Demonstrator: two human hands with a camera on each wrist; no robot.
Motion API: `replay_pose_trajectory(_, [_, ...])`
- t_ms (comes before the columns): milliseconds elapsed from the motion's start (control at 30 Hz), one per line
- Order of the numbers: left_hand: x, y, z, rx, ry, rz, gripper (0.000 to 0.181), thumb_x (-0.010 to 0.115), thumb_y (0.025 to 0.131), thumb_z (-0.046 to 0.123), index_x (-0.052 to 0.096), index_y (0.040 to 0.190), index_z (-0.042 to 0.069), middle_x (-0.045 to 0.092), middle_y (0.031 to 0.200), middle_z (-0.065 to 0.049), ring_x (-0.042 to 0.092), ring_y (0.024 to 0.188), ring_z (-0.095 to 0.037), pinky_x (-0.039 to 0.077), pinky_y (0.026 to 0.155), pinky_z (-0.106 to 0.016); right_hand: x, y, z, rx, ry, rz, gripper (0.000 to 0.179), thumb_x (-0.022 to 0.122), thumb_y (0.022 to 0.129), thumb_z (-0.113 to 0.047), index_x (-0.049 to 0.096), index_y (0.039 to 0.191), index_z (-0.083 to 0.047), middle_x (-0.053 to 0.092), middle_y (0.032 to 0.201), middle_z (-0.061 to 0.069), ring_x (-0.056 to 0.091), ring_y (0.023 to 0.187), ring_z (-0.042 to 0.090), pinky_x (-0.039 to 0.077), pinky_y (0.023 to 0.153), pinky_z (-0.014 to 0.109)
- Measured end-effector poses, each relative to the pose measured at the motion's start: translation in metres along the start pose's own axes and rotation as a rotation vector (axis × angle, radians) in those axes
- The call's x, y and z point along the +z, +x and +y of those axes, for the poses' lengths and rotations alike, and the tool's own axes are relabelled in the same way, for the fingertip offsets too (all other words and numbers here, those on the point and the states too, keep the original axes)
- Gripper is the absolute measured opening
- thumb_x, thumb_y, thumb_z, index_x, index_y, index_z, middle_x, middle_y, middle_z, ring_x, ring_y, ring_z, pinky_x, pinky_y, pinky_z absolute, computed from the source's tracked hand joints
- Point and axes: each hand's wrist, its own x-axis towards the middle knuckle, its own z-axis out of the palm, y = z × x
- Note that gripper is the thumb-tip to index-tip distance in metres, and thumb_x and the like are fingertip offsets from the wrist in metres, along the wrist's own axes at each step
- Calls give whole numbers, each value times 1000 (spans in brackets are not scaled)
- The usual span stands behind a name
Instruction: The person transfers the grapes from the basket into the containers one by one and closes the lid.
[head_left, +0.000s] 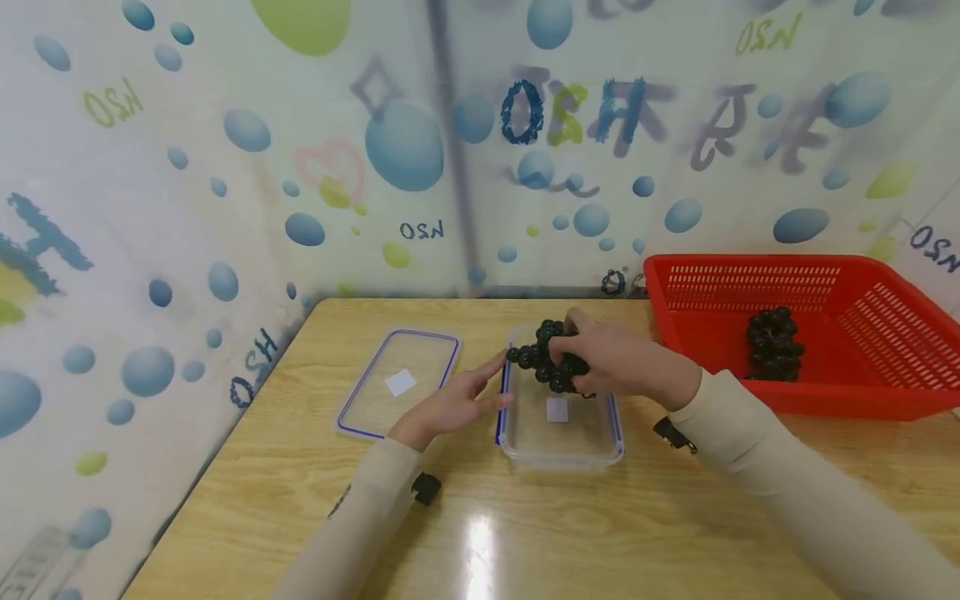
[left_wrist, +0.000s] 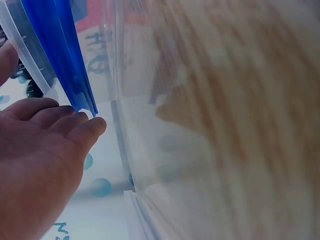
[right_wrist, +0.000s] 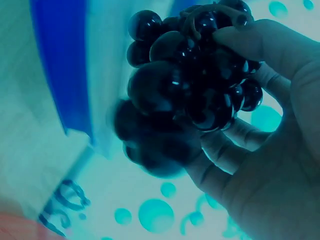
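Note:
A bunch of black grapes, shiny and round, is held by my right hand over a clear plastic food container. In the right wrist view the thumb and fingers curl round the grapes, near a brown stem at the top. My left hand is at the container's left side, fingers extended. The left wrist view shows its fingertips by a blue latch flap on the container. Whether they press on it I cannot tell. Part of the container's far end is hidden behind the grapes and right hand.
A clear lid with a blue seal lies left of the container on the wooden table. At the right stands a red basket with another dark grape bunch inside. A printed curtain hangs behind the table.

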Motion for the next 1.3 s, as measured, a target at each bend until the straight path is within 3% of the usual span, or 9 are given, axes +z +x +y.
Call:
replay_pose_trajectory(200, [-1,0,0,-4,3,-6,73,57,101,25,14,158,11,12,161,-5,18,145,-25,21,116,-41,19,6,0,-43,-32,13,23,76,85,-10,65,102,-20,48,112,10,55,80,22,53,71,35])
replay_pose_trajectory(533, [-2,-1,2,0,16,-7,72,57,102,28,14,158,13,13,161,-4,19,145,-24,22,116,-40,35,10,9,9,54,67,27,78,85,-10,65,106,-19,48,121,10,54,104,33,52,91,47])
replay_pose_trajectory(833, [-1,0,1,-12,-2,-20,74,57,101,32,13,158,14,11,162,-6,17,145,-25,21,116,-41,46,8,14,34,113,69,54,77,88,-14,51,135,-18,48,131,13,52,115,31,47,98,51])
replay_pose_trajectory(1133, [-2,0,1,-12,-14,-25,74,57,101,32,13,158,14,9,162,-7,14,146,-24,20,116,-43,51,7,19,12,-33,142,60,80,85,-25,54,139,-19,53,134,10,40,120,31,37,102,57])
replay_pose_trajectory(1300, [-2,1,1,-9,-21,-27,74,57,101,31,13,158,14,8,162,-9,14,146,-26,18,116,-45,53,5,20,-3,-56,172,59,81,84,-27,57,137,-19,54,132,9,33,128,37,28,107,61])
